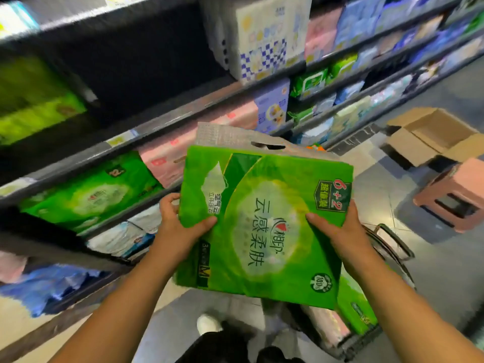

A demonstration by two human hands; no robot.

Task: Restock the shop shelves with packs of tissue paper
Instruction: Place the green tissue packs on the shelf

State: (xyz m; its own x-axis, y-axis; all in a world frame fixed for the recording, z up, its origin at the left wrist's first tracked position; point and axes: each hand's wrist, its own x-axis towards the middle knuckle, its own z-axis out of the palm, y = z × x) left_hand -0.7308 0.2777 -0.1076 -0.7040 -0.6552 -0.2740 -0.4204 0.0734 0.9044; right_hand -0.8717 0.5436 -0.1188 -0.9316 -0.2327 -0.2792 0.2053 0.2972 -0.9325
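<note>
Firmly, both hands grip a glossy green rectangular tissue pack (264, 221).

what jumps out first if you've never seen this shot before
The bright green tissue pack fills the middle, gripped at its sides by the left hand and the right hand. Behind it, to the left, run shelves of green, pink and blue packs, with a dark gap on an upper level. On the floor at right stand an open cardboard box and a pink stool.
</note>
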